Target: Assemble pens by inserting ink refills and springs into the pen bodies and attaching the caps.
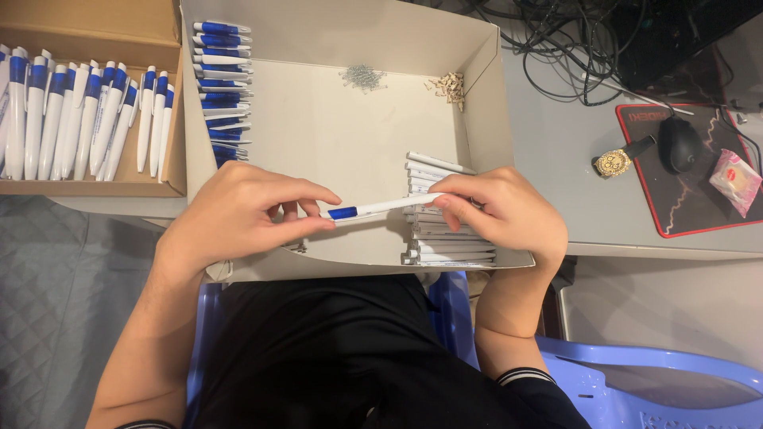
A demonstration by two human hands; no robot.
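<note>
Both my hands hold one white pen with a blue end (373, 209) level over a shallow white cardboard box (334, 135). My left hand (238, 210) pinches the blue end between thumb and fingers. My right hand (501, 210) grips the white end. Below my right hand lies a stack of white pen barrels (445, 242) in the box's near right corner. A row of blue-and-white pen parts (221, 87) lines the box's left wall. A small pile of metal springs (362, 77) and a small pile of tan bits (450, 86) lie at the far side.
A brown cardboard box (95, 36) at the left holds several finished white-and-blue pens (79, 115). To the right lie a black mouse (679, 144) on a red-edged pad, a gold watch (613, 163), a small wrapped packet (735, 181) and tangled cables (572, 40). A blue plastic chair (636, 381) is below.
</note>
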